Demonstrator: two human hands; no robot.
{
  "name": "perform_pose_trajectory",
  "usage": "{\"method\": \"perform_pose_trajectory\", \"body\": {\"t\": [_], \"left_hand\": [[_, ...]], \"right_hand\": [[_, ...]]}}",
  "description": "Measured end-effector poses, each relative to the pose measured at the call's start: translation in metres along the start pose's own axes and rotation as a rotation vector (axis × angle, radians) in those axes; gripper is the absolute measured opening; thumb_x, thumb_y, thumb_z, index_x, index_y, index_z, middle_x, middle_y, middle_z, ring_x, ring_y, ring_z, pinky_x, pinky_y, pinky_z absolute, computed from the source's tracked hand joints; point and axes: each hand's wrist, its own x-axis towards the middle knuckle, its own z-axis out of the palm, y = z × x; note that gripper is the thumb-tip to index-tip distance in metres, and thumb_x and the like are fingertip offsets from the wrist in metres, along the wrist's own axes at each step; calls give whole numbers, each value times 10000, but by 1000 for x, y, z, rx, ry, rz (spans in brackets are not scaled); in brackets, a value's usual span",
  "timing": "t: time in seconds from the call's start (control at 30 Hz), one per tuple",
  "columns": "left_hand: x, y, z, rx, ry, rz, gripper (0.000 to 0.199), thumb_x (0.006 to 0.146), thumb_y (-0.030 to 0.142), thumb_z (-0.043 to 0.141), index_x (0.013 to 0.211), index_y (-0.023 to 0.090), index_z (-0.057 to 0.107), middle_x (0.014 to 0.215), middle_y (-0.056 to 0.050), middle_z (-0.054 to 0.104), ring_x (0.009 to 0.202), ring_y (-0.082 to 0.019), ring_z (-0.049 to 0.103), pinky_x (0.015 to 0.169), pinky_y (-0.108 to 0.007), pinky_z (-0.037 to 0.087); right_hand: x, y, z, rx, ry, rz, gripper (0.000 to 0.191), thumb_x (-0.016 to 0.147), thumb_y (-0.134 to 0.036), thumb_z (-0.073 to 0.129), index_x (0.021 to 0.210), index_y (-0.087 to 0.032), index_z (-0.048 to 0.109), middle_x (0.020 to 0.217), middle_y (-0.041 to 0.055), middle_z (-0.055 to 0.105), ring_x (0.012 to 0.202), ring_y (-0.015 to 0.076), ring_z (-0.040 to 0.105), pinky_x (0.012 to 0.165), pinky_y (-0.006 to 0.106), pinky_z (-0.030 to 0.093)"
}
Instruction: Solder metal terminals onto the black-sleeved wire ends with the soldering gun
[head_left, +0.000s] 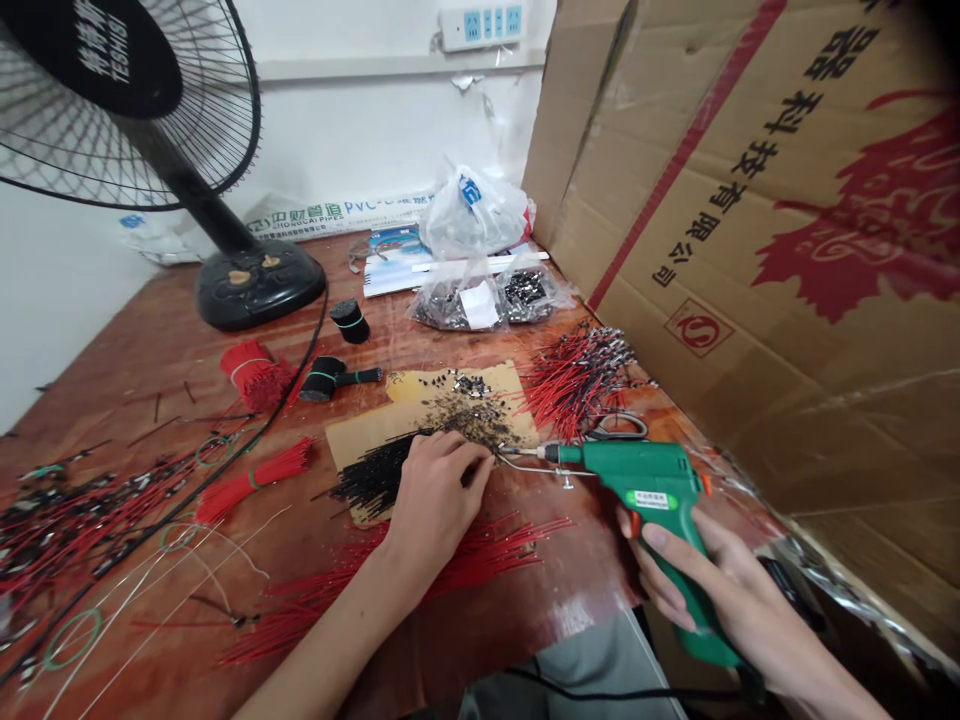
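Note:
My right hand (697,570) is wrapped round the handle of a green soldering gun (649,480), its tip pointing left. At that tip, my left hand (442,485) is closed in a pinch; what sits between its fingers is too small to make out. Under and beside the left hand lies a bundle of black wires (379,475), spread on a piece of brown cardboard (349,440). Small black and metal parts (472,410) are scattered over the cardboard just beyond the fingers. Loose red wires (480,560) run beneath my left wrist.
A black fan (259,285) stands at the back left, its cord crossing the table. Red wires with metal ends (577,375) are piled near scissors (619,426). Bags of small parts (487,295) lie behind. A large cardboard box (675,200) walls the right side.

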Motion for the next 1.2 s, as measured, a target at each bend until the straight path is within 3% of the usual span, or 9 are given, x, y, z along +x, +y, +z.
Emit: {"method": "perform_pose_trajectory", "body": {"t": [0.3, 0.6, 0.87, 1.2], "left_hand": [[-1, 0, 0, -16, -25, -20, 117, 910, 223, 647, 835, 206, 736, 763, -10, 661, 739, -162, 567, 756, -327, 414], [1, 1, -1, -21, -17, -21, 123, 900, 219, 650, 818, 210, 741, 744, -11, 664, 724, -160, 578, 745, -321, 420], [1, 3, -1, -22, -2, -16, 117, 895, 202, 654, 810, 202, 733, 748, -6, 664, 728, -160, 573, 745, -318, 415], [1, 2, 1, -24, 6, -7, 117, 895, 200, 653, 802, 197, 724, 753, -6, 663, 735, -160, 578, 747, -314, 412]], "right_hand": [[0, 3, -3, -37, -7, -3, 249, 1016, -410, 532, 929, -177, 514, 584, -46, 493, 479, 70, 427, 490, 216, 357], [-6, -3, 8, 1, 138, 28, 360, 920, -479, 655, 1064, -162, 560, 554, -45, 480, 465, 88, 410, 461, 220, 315], [-2, 4, -1, -49, 31, -5, 267, 980, -436, 584, 976, -171, 555, 578, -36, 496, 473, 86, 432, 477, 228, 354], [-7, -3, 6, -42, 65, 25, 280, 985, -431, 587, 908, -175, 505, 585, -50, 483, 491, 64, 416, 488, 211, 344]]}}
